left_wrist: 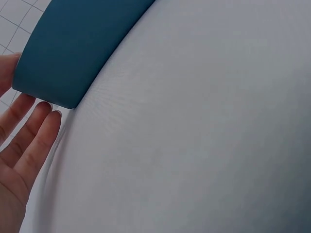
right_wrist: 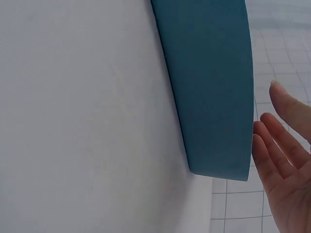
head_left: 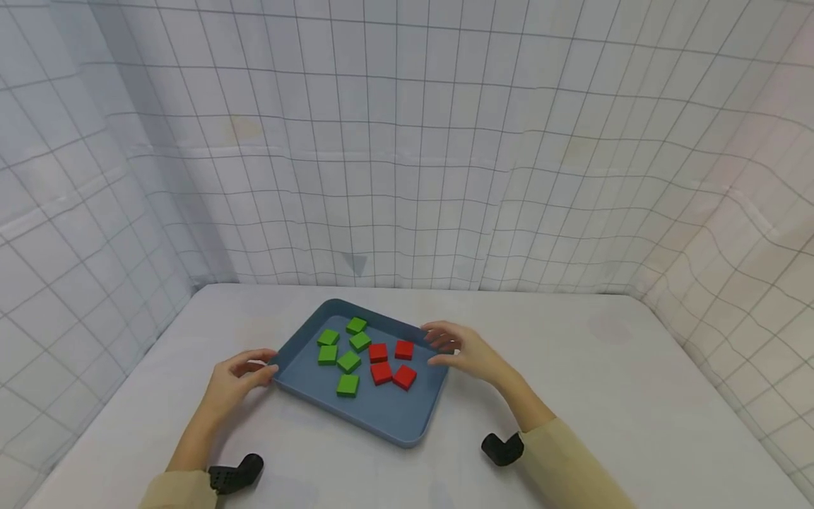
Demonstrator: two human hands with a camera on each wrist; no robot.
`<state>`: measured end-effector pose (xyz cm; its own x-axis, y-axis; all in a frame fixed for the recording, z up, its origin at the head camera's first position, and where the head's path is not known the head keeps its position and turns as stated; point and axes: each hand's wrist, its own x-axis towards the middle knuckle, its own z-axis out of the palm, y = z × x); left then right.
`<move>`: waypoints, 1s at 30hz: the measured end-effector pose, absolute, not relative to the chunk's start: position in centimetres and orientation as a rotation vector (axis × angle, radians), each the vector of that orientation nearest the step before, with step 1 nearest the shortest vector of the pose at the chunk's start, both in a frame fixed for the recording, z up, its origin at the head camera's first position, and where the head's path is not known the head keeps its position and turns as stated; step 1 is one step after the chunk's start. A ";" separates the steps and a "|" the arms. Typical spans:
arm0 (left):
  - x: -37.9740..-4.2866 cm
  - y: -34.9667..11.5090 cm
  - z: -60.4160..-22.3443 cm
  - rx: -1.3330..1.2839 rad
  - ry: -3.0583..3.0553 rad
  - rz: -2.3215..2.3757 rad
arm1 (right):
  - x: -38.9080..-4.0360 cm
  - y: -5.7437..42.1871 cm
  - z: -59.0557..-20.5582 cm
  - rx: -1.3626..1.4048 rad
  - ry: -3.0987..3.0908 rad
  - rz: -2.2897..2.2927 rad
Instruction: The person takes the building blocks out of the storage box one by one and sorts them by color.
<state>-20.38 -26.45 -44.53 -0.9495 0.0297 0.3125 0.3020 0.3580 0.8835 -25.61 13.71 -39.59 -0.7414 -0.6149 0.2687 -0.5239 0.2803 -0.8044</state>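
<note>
A blue-grey rectangular tray (head_left: pixel 388 417) lies askew on the white table, carrying several green square blocks (head_left: pixel 347 385) on its left part and several red ones (head_left: pixel 381 372) right of them. At the tray's left corner is my left hand (head_left: pixel 232 382), its fingertips touching the outside wall; in the left wrist view its fingers (left_wrist: pixel 41 138) are fairly straight against the tray end (left_wrist: pixel 92 43). Over the right corner, my right hand (head_left: pixel 467 351) has thumb and fingers spread apart. The right wrist view shows its fingertips beside the tray wall (right_wrist: pixel 214 92), with the thumb free.
White gridded cloth (head_left: pixel 407 155) hangs behind the table and along both sides. White tabletop (head_left: pixel 572 353) surrounds the tray. A black wrist device (head_left: pixel 502 449) is by the right sleeve, and another black device (head_left: pixel 237 474) by the left.
</note>
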 end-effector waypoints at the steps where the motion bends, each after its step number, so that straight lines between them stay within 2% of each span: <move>1: -20.4 -26.4 -44.5 -0.295 -2.387 -1.622 | -25.9 13.6 -39.9 -1.095 2.422 -1.452; 14: -20.6 -26.4 -44.4 -0.275 -2.438 -1.639 | -28.1 12.1 -40.4 -1.073 2.275 -1.242; 30: -20.6 -26.4 -44.5 -0.281 -2.409 -1.718 | -28.8 10.2 -40.5 -0.986 2.325 -0.993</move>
